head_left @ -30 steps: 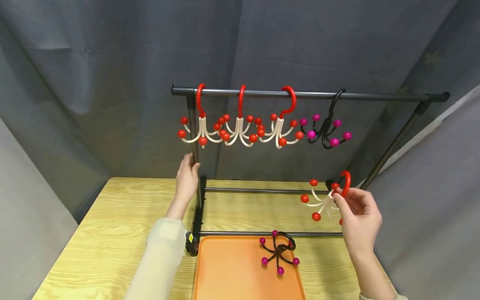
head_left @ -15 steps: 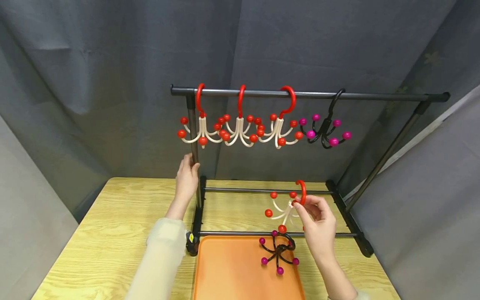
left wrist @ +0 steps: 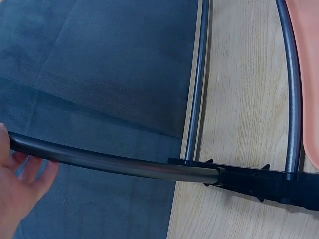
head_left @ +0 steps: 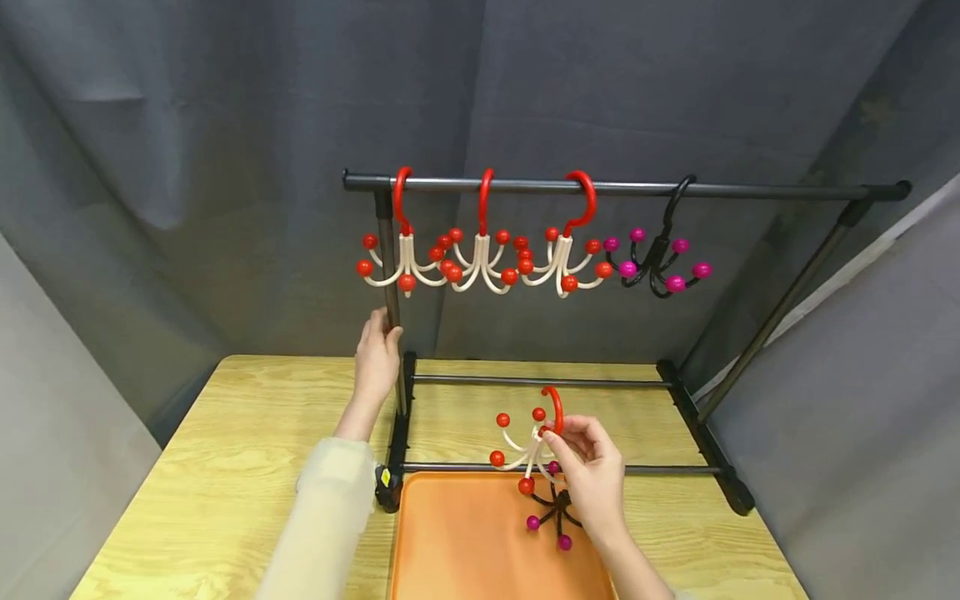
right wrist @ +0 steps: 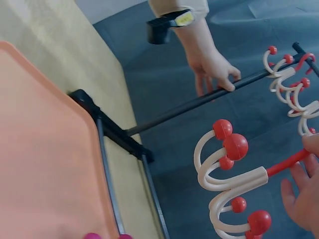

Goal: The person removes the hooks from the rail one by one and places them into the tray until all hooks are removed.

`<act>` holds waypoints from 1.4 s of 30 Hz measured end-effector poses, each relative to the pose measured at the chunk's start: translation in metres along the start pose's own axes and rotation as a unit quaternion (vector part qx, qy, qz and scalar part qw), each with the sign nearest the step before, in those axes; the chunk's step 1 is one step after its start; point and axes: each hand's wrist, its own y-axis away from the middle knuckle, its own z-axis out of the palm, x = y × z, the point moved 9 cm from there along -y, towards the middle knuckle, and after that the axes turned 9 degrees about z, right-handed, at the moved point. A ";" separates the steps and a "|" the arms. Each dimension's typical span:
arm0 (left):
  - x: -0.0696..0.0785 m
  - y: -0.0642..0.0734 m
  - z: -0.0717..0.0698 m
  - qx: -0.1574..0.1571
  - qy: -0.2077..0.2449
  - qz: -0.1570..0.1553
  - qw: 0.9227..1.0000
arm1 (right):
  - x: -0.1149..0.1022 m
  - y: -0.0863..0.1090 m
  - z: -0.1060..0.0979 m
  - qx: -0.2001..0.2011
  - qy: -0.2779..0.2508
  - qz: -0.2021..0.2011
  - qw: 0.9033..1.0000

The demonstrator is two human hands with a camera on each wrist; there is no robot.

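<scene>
My right hand [head_left: 596, 475] pinches a white multi-arm hook hanger [head_left: 533, 452] by its red hook, above the far edge of an orange tray [head_left: 442, 542]. Red balls tip its curved arms, large in the right wrist view [right wrist: 234, 184]. Beneath it on the tray lies a black hook hanger [head_left: 559, 502] with magenta balls, partly covered by my right hand and the white hanger. At the rack's left side, my left hand [head_left: 377, 358] grips the upright post [left wrist: 109, 162], thumb and fingers on either side of it.
Three white hangers with red hooks [head_left: 406, 254] and one black hanger [head_left: 657, 250] hang from the rack's top bar [head_left: 772, 191]. Two low crossbars [head_left: 540, 381] join the rack's feet on the wooden table [head_left: 225, 467]. Grey curtains [head_left: 262, 125] close off the back.
My right hand has carried the white hanger left and a little down, from the rack's right side to over the tray. My left hand stays on the post.
</scene>
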 end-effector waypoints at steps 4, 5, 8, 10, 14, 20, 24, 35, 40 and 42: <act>-0.002 -0.001 0.001 -0.008 -0.004 -0.014 1.000 | 0.011 0.003 0.005 -0.001 0.025 0.001 1.000; -0.002 -0.002 0.001 -0.012 -0.004 -0.016 1.000 | 0.013 0.004 0.005 0.001 0.028 0.002 1.000; -0.001 -0.003 0.003 -0.026 -0.006 -0.020 0.999 | 0.021 0.007 0.006 0.006 0.028 0.008 1.000; -0.001 -0.003 0.003 -0.027 -0.004 -0.023 0.999 | 0.027 0.009 0.007 0.008 0.028 0.015 0.999; -0.002 -0.002 0.001 -0.021 -0.005 -0.026 0.999 | 0.043 0.014 0.011 0.008 0.022 0.034 0.999; -0.002 -0.001 0.001 -0.025 -0.003 -0.025 0.999 | 0.067 0.020 0.010 0.019 0.024 0.073 0.997; -0.002 0.000 0.002 -0.026 -0.004 -0.026 0.999 | 0.083 0.022 0.009 0.017 0.044 0.089 0.995; -0.004 0.002 0.003 -0.029 -0.001 -0.033 0.999 | 0.117 0.030 0.005 0.018 0.100 0.124 0.987; -0.003 0.003 0.002 -0.028 -0.001 -0.033 0.999 | 0.127 0.033 0.002 0.031 0.110 0.133 0.984; -0.003 0.003 0.002 -0.028 0.000 -0.032 0.999 | 0.129 0.034 0.002 0.035 0.116 0.132 0.984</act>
